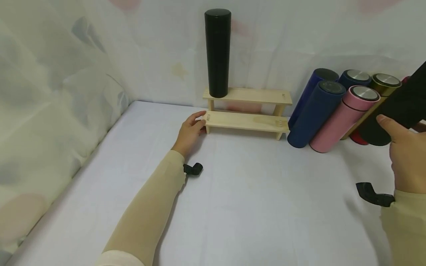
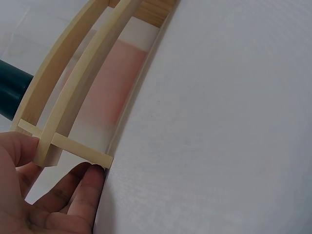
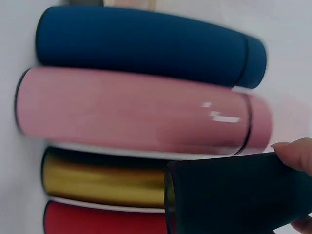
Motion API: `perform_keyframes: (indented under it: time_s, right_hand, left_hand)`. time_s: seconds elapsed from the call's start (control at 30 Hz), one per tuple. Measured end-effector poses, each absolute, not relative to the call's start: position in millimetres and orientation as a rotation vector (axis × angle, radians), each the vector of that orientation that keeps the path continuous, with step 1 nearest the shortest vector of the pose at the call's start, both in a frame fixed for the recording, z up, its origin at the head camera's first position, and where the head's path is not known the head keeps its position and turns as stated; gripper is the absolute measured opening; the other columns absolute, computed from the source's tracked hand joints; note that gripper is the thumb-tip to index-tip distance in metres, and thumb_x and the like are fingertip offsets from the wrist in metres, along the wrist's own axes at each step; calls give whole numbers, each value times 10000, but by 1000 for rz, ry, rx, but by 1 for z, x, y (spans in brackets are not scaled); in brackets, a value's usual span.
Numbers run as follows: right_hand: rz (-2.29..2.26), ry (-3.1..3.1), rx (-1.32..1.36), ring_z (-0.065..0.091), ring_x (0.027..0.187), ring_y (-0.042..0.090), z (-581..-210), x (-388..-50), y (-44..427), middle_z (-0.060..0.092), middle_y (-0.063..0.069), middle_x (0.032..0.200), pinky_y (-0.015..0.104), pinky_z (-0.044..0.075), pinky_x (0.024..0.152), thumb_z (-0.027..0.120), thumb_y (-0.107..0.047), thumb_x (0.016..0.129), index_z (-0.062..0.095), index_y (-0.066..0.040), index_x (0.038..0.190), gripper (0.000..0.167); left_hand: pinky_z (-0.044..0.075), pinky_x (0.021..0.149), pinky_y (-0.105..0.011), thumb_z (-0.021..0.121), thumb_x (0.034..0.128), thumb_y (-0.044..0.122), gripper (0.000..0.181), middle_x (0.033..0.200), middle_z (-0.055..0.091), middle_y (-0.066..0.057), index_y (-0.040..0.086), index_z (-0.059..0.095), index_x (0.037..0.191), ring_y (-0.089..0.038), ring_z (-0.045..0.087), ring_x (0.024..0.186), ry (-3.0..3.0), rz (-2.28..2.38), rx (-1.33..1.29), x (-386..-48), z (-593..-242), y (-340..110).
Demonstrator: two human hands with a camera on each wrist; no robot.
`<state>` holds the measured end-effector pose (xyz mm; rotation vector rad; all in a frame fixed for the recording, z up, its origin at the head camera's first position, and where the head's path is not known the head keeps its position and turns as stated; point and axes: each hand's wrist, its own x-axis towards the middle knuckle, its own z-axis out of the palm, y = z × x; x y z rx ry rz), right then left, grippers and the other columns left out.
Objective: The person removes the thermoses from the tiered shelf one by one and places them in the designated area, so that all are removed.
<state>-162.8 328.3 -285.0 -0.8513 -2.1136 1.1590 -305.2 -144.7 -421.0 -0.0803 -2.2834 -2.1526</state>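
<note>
My left hand (image 1: 189, 132) grips the left end of the lower step of a two-step wooden stand (image 1: 245, 121). In the left wrist view, the thumb lies at the step's edge and curled fingers (image 2: 87, 190) touch the leg. A black thermos bottle (image 1: 218, 55) stands upright on the upper step's left end. At the far right, my right hand (image 1: 411, 157) holds another black thermos bottle (image 1: 396, 114), tilted and off the table. Its lower end (image 3: 219, 195) overlaps the gold and red bottles in the right wrist view. Part of this hand is outside the head view.
Right of the stand is a cluster of upright thermos bottles: dark blue ones (image 1: 314, 116), a pink one (image 1: 344, 120), a gold one (image 3: 102, 178) and a red one (image 3: 102, 218). A patterned cloth (image 1: 149, 55) hangs behind and to the left of the white tabletop (image 1: 253, 192).
</note>
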Motion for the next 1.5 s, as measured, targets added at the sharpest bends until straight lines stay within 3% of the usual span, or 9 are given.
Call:
perform_keyframes:
  time_s: [0.13,0.23,0.3,0.37,0.43,0.53,0.73,1.07,1.5]
  right_hand:
    - [1201,-2121,-947,371,1371,-27,-290,-169,336,359,-152,1678,343,305,1242,713,-506,1032,334,-424,1662,740]
    - [1200,-2156,-1035,423,1196,-51,-296,-172,342,385,-144,1664,256,535,974,738,-560,995,337,-450,1654,779]
    - [1193,-2183,-1049,435,1152,-49,-301,-174,346,386,-137,1668,181,516,765,760,-541,991,320,-475,1654,798]
    - [1215,-2189,-1001,480,1166,-29,-307,-177,351,395,-136,1658,177,501,737,780,-475,1000,307,-499,1649,804]
    - [1239,-2194,-925,487,1215,-20,-315,-182,355,386,-144,1648,244,529,916,786,-412,1010,278,-504,1650,823]
    - [1278,-2201,-813,483,1220,-23,-328,-189,363,370,-176,1600,289,428,1119,795,-330,1015,259,-472,1656,848]
    - [1269,-2264,-729,426,1156,-14,-347,-196,374,378,-172,1487,232,414,997,811,-249,995,258,-405,1662,881]
    - [1250,-2326,-767,444,1107,-30,-359,-201,372,408,-155,1455,230,437,1027,826,-317,979,243,-373,1659,896]
    - [1231,-2442,-667,448,1271,188,-365,-202,377,341,70,1588,233,436,922,822,-322,980,141,-271,1679,977]
  left_hand:
    - [570,1040,-369,603,1136,214,423,1419,642,-159,208,613,1559,-272,680,1229,-2287,-2152,-83,-306,-422,-145]
    - [571,1039,-367,602,1137,219,428,1417,645,-153,210,608,1564,-263,677,1233,-2296,-2147,-87,-307,-422,-146]
    - [569,1042,-366,601,1137,220,429,1422,641,-153,208,607,1566,-263,673,1239,-2292,-2151,-90,-307,-422,-146]
    - [567,1044,-366,603,1136,220,432,1426,639,-156,206,607,1567,-265,670,1242,-2285,-2157,-89,-307,-422,-146]
    - [568,1043,-369,604,1136,217,431,1426,637,-159,206,608,1567,-268,669,1243,-2279,-2165,-89,-308,-422,-146]
    - [571,1038,-370,606,1135,214,428,1419,639,-158,208,611,1563,-269,672,1236,-2278,-2165,-88,-307,-423,-146]
    - [573,1034,-366,607,1134,218,427,1414,644,-155,212,613,1561,-268,680,1226,-2287,-2156,-86,-307,-423,-146]
    - [562,1058,-398,601,1144,221,433,1448,626,-163,222,595,1576,-280,669,1244,-2293,-2162,-76,-307,-421,-145]
    - [560,1059,-377,593,1145,226,428,1456,621,-162,220,598,1573,-268,658,1265,-2292,-2151,-87,-305,-421,-146]
